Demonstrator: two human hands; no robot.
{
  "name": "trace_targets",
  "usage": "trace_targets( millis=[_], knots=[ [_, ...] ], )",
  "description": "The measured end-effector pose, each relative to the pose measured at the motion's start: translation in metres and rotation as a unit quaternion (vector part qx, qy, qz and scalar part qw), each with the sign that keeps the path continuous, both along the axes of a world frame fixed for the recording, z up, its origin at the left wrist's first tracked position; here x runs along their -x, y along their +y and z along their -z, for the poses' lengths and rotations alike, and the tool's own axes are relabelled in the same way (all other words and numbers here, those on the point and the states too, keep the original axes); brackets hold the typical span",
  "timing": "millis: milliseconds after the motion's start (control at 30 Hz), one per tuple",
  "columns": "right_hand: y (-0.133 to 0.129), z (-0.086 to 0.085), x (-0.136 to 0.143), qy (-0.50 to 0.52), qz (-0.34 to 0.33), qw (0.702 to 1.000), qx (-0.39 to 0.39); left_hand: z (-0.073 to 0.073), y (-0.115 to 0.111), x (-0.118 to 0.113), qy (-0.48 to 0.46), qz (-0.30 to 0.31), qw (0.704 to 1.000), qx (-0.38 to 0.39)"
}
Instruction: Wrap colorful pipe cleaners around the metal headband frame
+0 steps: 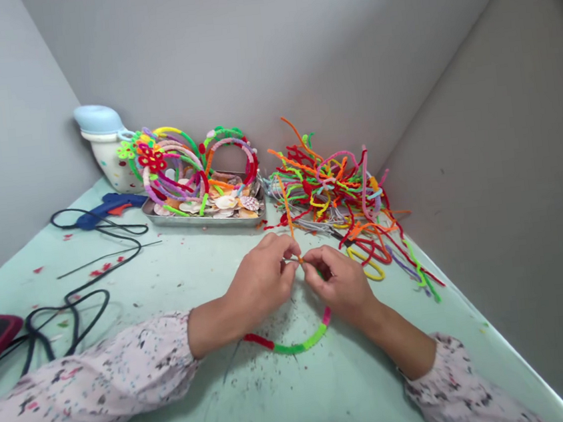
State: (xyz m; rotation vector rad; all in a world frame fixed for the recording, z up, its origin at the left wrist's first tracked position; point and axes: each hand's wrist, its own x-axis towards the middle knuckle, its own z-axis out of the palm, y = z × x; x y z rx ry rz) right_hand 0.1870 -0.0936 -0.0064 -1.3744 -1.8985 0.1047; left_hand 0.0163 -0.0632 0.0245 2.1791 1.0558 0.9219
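Orange pipe cleaner (288, 213) pinched by left fingers (288, 279), right fingers (312, 276); tabletop edge (501, 344) well apart, rightward.

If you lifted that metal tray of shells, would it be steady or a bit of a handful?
The metal tray itself looks rigid, but probably feels fairly weighty, being heaped with shells. Those look loose, so they may slide if it tilts. The fuzzy hoops rise well above its low rim and could topple off with a jolt.

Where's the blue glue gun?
The blue glue gun lies on the table's left side, just left of the metal tray of shells, in front of the white tub.
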Motion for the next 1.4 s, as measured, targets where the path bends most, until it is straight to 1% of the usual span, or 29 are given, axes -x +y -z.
trace_targets(
  millis=[100,333,467,667,933,1200,1300,1400],
  knots=[
    [-0.0008,-0.0004,0.0010,-0.006,0.000,1.000,-0.008,0.0018,-0.0004,0.0002,0.024,0.011,0.999,-0.040],
    [0.0002,0.0028,0.0005,-0.005,-0.008,0.999,-0.032,0.0040,0.0020,0.0020,0.060,0.010,0.995,-0.084],
    [0.0002,0.0023,-0.0006,-0.017,-0.022,0.998,-0.047,0.0039,0.0018,0.0032,0.065,0.015,0.993,-0.101],
    [0.0003,-0.0001,-0.0008,-0.040,-0.024,0.997,-0.066,0.0037,0.0004,0.0043,0.078,0.018,0.989,-0.123],
    [0.0002,-0.0013,0.0001,-0.063,-0.019,0.993,-0.102,-0.0011,-0.0035,0.0050,0.129,0.012,0.983,-0.131],
    [-0.0005,-0.0020,0.0011,-0.064,-0.029,0.991,-0.110,-0.0030,-0.0049,0.0031,0.181,0.005,0.975,-0.132],
    [-0.0003,-0.0023,0.0009,-0.064,-0.027,0.991,-0.117,-0.0015,-0.0046,0.0029,0.174,0.004,0.976,-0.133],
    [0.0000,-0.0028,0.0001,-0.062,-0.018,0.990,-0.126,-0.0006,-0.0046,0.0031,0.141,0.006,0.981,-0.133]
  ],
)
